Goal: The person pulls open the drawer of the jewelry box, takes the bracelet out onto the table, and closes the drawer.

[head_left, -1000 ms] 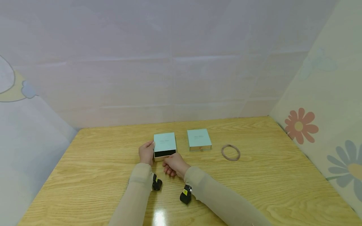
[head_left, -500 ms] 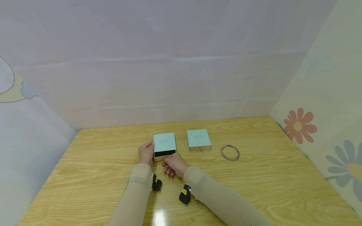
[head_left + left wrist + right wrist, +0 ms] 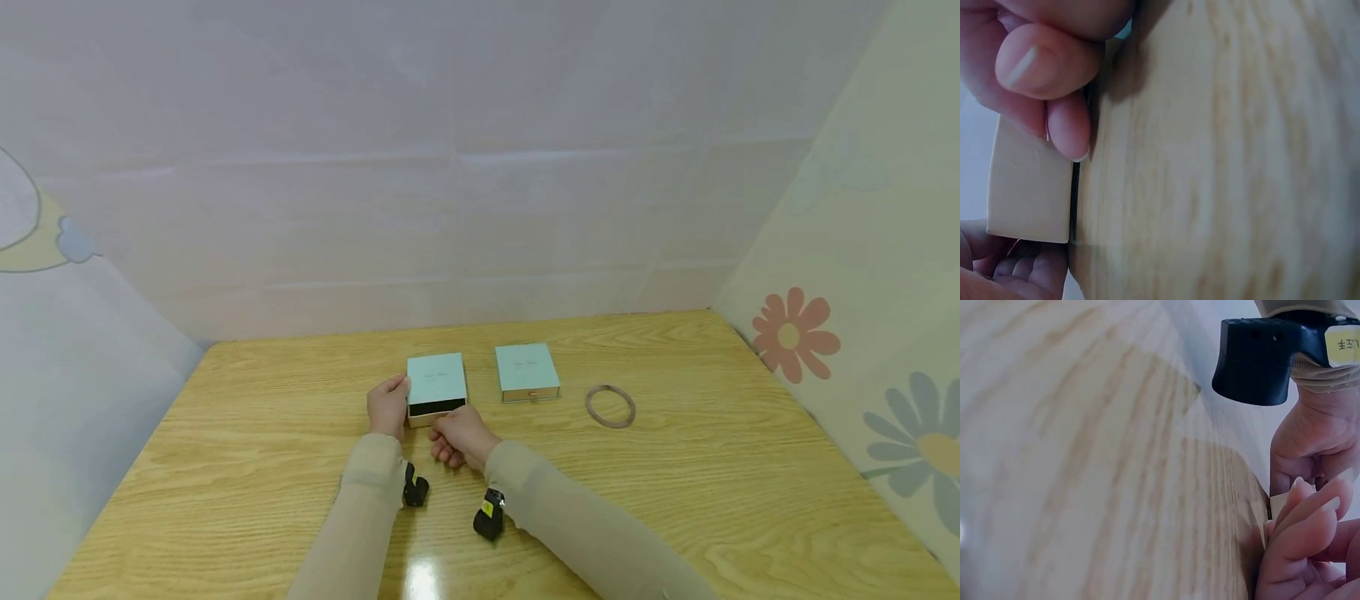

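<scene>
A pale blue drawer-style gift box (image 3: 437, 375) stands on the table, its cream drawer (image 3: 422, 421) partly out at the front, with a black interior. My left hand (image 3: 387, 407) grips the box's left side. At the drawer's front edge, my right hand (image 3: 459, 437) pinches with thumb and forefinger, its other fingers curled; the exact spot it pinches is hidden. In the left wrist view, the drawer's plain side (image 3: 1030, 187) shows between the two hands. The right wrist view has my right fingers (image 3: 1304, 540) close to the table, with the left hand (image 3: 1319, 434) beyond.
A second pale blue box (image 3: 527, 367), pushed shut, stands to the right. Farther right lies a brownish-pink bangle (image 3: 613, 424). The wooden table (image 3: 712, 483) meets a pale backdrop (image 3: 465, 233) behind, and side panels with printed flowers (image 3: 789, 336). A dark camera sits on each wrist.
</scene>
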Demonstrator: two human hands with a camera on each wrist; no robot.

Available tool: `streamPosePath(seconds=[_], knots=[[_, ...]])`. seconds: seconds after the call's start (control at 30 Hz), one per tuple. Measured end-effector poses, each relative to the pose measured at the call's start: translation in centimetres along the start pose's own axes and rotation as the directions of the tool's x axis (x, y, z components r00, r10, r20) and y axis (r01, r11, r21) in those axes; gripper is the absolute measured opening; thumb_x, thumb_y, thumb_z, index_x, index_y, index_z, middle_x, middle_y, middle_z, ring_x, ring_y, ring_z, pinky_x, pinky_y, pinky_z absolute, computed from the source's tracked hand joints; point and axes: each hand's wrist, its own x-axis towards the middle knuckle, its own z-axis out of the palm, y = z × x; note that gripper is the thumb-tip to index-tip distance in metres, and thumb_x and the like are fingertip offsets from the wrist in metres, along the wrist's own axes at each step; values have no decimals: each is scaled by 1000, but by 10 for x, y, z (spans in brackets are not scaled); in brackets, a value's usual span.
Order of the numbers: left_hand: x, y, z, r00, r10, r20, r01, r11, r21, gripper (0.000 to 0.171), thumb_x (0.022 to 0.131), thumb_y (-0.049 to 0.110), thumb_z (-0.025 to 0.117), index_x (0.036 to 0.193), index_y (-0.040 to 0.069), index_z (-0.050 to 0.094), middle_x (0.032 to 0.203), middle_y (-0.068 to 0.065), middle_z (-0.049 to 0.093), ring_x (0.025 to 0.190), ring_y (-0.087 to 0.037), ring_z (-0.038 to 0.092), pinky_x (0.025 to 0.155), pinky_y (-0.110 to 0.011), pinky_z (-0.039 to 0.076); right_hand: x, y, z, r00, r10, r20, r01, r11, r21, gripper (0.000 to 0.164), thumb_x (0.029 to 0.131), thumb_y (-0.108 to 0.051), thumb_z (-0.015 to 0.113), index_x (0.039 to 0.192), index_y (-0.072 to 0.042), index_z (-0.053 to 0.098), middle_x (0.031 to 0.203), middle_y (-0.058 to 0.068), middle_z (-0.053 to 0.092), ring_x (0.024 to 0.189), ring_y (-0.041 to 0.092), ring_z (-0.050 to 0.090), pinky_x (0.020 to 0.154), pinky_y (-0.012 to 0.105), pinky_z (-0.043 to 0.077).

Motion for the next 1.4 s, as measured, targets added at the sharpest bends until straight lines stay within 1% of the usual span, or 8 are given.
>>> streamPosePath(seconds=[0.37,0.6,0.73,0.83,1.13,1.4], knots=[[2,-2,-1,1000,1,8,-1,1000,16,35,102,6,48,132,-12,52,141,-28,45,135,-37,38,111,-43,35,0,-1,1,1000,-3,-3,3,1000,13,26,99,-6,47,82,4,63,52,3,54,39,6,43,35,18,33],[1,-2,0,1000,-3,6,3,1000,15,35,102,6,48,132,-11,53,141,-27,45,135,-36,37,111,-41,35,0,-1,0,1000,-7,2,7,1000,11,25,99,-5,47,84,5,64,52,3,54,39,6,43,35,17,34],[0,-2,0,1000,10,4,-10,1000,8,35,102,6,48,132,-12,53,141,-28,45,135,-37,37,111,-42,35,1,-2,0,1000,-1,-2,1,1000,14,25,99,-5,47,85,6,64,52,3,54,39,6,43,35,17,34],[-1,-1,0,1000,17,4,-17,1000,4,35,102,5,48,131,-13,52,140,-29,45,135,-38,37,111,-42,35,2,-1,0,1000,2,-5,-2,1000,17,25,99,-4,47,84,5,64,52,3,54,39,6,43,35,17,34],[0,-2,0,1000,9,9,-9,1000,12,35,102,5,48,132,-13,52,141,-28,45,135,-37,36,111,-42,34,5,0,1,1000,-5,-7,5,1000,23,24,97,-3,48,80,3,62,51,3,54,38,6,43,34,17,34],[0,-1,0,1000,15,6,-15,1000,11,34,102,4,48,131,-13,52,141,-29,45,135,-38,36,111,-42,34,7,-2,0,1000,4,-5,-4,1000,25,25,98,-4,47,79,2,61,50,2,54,38,6,43,34,17,34]])
